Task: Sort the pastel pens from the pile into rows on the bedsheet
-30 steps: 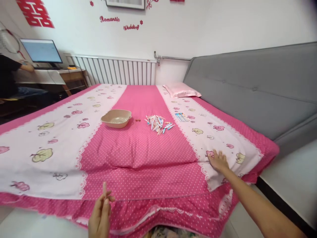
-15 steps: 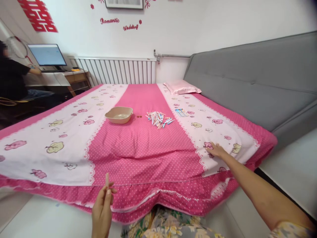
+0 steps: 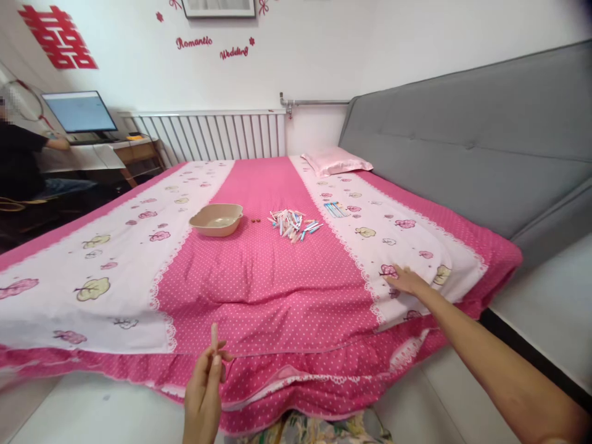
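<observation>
My right hand (image 3: 406,280) lies flat with fingers spread on the white flowered strip of the pink bedspread (image 3: 259,290), near the bed's front right corner. My left hand (image 3: 204,391) hovers in front of the bed's near edge, fingers pinched round a small pale pink stick (image 3: 214,337) that points upward. Farther back on the pink middle strip sit a beige basin (image 3: 216,219) and a heap of coloured pens (image 3: 291,223). A few blue pens (image 3: 336,209) lie apart on the white strip to the right.
A grey padded headboard (image 3: 462,135) runs along the right side, with a pink pillow (image 3: 337,161) at the far end. A white radiator (image 3: 217,134) lines the back wall. At the far left a person in black (image 3: 18,161) sits at a desk with a monitor (image 3: 81,112).
The view has shifted slightly. My left hand with the stick has drifted a little right and lower. My right hand stays flat on the same spot of the bedspread.
</observation>
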Demonstrator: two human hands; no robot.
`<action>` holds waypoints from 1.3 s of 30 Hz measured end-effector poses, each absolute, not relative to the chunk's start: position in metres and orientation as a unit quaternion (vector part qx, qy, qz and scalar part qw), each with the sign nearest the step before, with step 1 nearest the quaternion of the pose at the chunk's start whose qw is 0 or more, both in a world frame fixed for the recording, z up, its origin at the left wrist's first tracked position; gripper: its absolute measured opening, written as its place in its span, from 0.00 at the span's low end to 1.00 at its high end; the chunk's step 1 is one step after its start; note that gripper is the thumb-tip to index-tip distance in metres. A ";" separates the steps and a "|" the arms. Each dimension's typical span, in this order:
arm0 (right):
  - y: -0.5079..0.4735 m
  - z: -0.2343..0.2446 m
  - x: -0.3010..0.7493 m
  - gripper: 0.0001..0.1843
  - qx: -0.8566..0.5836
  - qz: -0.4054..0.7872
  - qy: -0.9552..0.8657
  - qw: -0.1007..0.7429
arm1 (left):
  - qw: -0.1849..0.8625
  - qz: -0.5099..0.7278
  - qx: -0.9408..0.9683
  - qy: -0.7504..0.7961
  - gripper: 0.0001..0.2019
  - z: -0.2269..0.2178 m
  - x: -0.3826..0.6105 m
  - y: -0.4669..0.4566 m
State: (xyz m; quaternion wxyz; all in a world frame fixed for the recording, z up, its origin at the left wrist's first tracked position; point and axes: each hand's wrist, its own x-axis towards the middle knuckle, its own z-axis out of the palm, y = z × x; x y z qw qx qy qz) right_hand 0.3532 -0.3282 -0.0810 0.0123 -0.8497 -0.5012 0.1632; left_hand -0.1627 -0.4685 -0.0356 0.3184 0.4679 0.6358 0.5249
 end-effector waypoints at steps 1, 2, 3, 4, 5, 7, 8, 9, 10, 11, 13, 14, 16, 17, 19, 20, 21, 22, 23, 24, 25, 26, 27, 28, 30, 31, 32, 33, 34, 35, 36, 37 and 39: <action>-0.328 -0.079 0.353 0.39 -0.849 0.162 -0.503 0.014 | 0.324 0.523 0.468 0.635 0.26 -0.037 -0.161 -0.466; -0.327 -0.078 0.353 0.39 -0.848 0.161 -0.505 0.017 | 0.331 0.519 0.470 0.633 0.26 -0.038 -0.158 -0.464; -0.326 -0.075 0.354 0.38 -0.847 0.161 -0.507 0.020 | 0.337 0.516 0.473 0.629 0.25 -0.038 -0.154 -0.462; -0.325 -0.073 0.354 0.37 -0.845 0.162 -0.509 0.023 | 0.342 0.516 0.475 0.625 0.24 -0.037 -0.149 -0.460; -0.324 -0.069 0.355 0.36 -0.843 0.164 -0.512 0.027 | 0.346 0.520 0.473 0.622 0.23 -0.035 -0.143 -0.459; -0.321 -0.060 0.357 0.32 -0.836 0.171 -0.520 0.035 | 0.350 0.533 0.461 0.617 0.23 -0.029 -0.130 -0.457; -0.318 -0.055 0.357 0.31 -0.833 0.176 -0.523 0.039 | 0.353 0.539 0.453 0.616 0.24 -0.025 -0.124 -0.456; -0.316 -0.049 0.357 0.29 -0.829 0.181 -0.527 0.043 | 0.355 0.543 0.446 0.617 0.25 -0.022 -0.119 -0.455; -0.314 -0.043 0.356 0.28 -0.826 0.186 -0.530 0.049 | 0.360 0.543 0.437 0.620 0.25 -0.019 -0.115 -0.454; -0.311 -0.036 0.352 0.27 -0.822 0.190 -0.535 0.055 | 0.370 0.541 0.428 0.623 0.26 -0.017 -0.113 -0.451; -0.308 -0.021 0.339 0.27 -0.808 0.198 -0.551 0.075 | 0.409 0.531 0.409 0.619 0.27 -0.012 -0.109 -0.443; -0.308 -0.013 0.327 0.28 -0.796 0.203 -0.564 0.088 | 0.436 0.527 0.400 0.609 0.27 -0.010 -0.106 -0.438; -0.314 0.003 0.297 0.27 -0.745 0.230 -0.614 0.122 | 0.495 0.529 0.388 0.570 0.27 -0.004 -0.097 -0.425; -0.320 0.012 0.278 0.26 -0.702 0.261 -0.646 0.145 | 0.522 0.529 0.383 0.548 0.27 0.000 -0.090 -0.418; -0.334 0.027 0.238 0.31 -0.548 0.396 -0.709 0.204 | 0.567 0.524 0.387 0.504 0.25 0.008 -0.072 -0.403; -0.341 0.033 0.218 0.33 -0.496 0.446 -0.716 0.207 | 0.586 0.520 0.390 0.484 0.24 0.012 -0.062 -0.395; -0.347 0.037 0.199 0.33 -0.449 0.492 -0.717 0.205 | 0.591 0.528 0.390 0.469 0.23 0.016 -0.051 -0.388; -0.352 0.038 0.182 0.32 -0.406 0.527 -0.716 0.211 | 0.596 0.528 0.394 0.459 0.23 0.019 -0.041 -0.380; -0.354 0.038 0.168 0.29 -0.369 0.554 -0.711 0.227 | 0.604 0.523 0.401 0.447 0.23 0.021 -0.033 -0.371; -0.355 0.035 0.156 0.28 -0.350 0.578 -0.694 0.249 | 0.611 0.521 0.405 0.437 0.22 0.023 -0.025 -0.363; -0.353 0.030 0.147 0.28 -0.344 0.599 -0.670 0.272 | 0.616 0.520 0.407 0.429 0.22 0.025 -0.019 -0.355; -0.349 0.025 0.140 0.27 -0.339 0.626 -0.640 0.288 | 0.620 0.518 0.409 0.425 0.22 0.025 -0.015 -0.346; -0.345 0.018 0.136 0.27 -0.335 0.652 -0.605 0.311 | 0.622 0.514 0.412 0.422 0.23 0.025 -0.012 -0.338; -0.339 0.012 0.133 0.26 -0.334 0.666 -0.577 0.334 | 0.624 0.509 0.417 0.421 0.23 0.025 -0.010 -0.331; -0.328 0.002 0.130 0.25 -0.329 0.672 -0.545 0.379 | 0.625 0.493 0.434 0.421 0.24 0.024 -0.008 -0.317; -0.323 -0.002 0.130 0.24 -0.326 0.666 -0.540 0.399 | 0.622 0.487 0.444 0.423 0.24 0.023 -0.007 -0.312; -0.319 -0.004 0.129 0.23 -0.323 0.658 -0.539 0.416 | 0.615 0.482 0.456 0.426 0.23 0.023 -0.006 -0.306; -0.315 -0.006 0.129 0.23 -0.321 0.651 -0.538 0.430 | 0.607 0.477 0.470 0.428 0.23 0.023 -0.004 -0.300; -0.311 -0.006 0.129 0.22 -0.324 0.644 -0.534 0.442 | 0.596 0.469 0.490 0.429 0.23 0.023 -0.003 -0.294; -0.308 -0.006 0.129 0.21 -0.333 0.637 -0.528 0.452 | 0.584 0.459 0.515 0.428 0.23 0.024 -0.002 -0.288; -0.303 -0.005 0.130 0.20 -0.351 0.625 -0.521 0.463 | 0.567 0.446 0.543 0.430 0.24 0.024 -0.002 -0.280; -0.297 -0.004 0.132 0.19 -0.376 0.609 -0.513 0.474 | 0.541 0.433 0.574 0.437 0.25 0.024 -0.003 -0.270; -0.280 -0.001 0.141 0.17 -0.444 0.559 -0.500 0.490 | 0.445 0.416 0.633 0.478 0.30 0.021 -0.013 -0.245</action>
